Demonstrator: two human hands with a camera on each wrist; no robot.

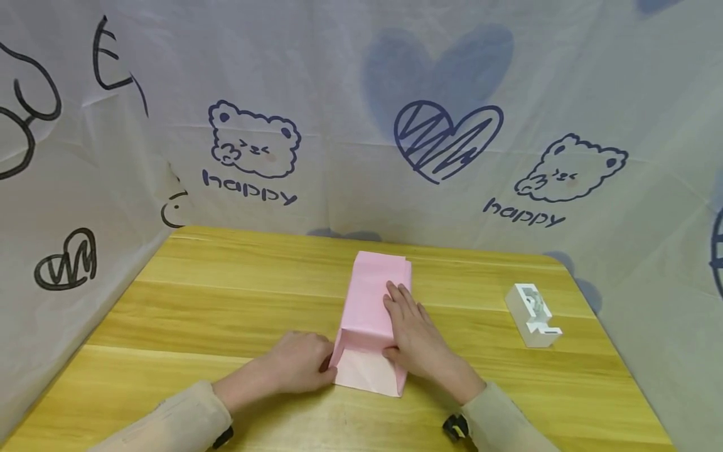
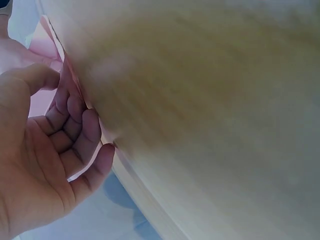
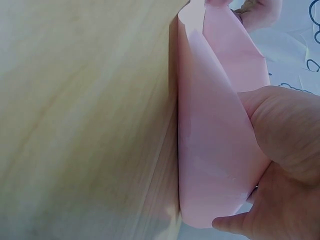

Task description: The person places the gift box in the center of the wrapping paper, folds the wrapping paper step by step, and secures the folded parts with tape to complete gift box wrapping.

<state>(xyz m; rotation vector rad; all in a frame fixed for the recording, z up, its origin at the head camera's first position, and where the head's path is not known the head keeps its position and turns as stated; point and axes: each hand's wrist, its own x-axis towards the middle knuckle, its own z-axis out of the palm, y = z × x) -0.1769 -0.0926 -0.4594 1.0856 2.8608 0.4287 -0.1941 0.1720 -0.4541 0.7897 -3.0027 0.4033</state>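
Observation:
A long, box-shaped form in pink paper [image 1: 373,295] lies on the table, its near end open with a pale flap [image 1: 367,370] spread toward me. At the near left corner my left hand [image 1: 299,363] pinches the paper's edge between thumb and fingers; the left wrist view shows the fingers bent against that edge. My right hand [image 1: 420,342] rests on the right side of the top, fingers extended forward. Its thumb reaches over the rim at the open end, and in the right wrist view the pink side wall [image 3: 215,135] hides the thumb's tip.
A white tape dispenser [image 1: 533,317] stands at the right of the wooden table [image 1: 226,282]. White cloth with drawn bears and hearts [image 1: 339,125] hangs behind the table and along its sides.

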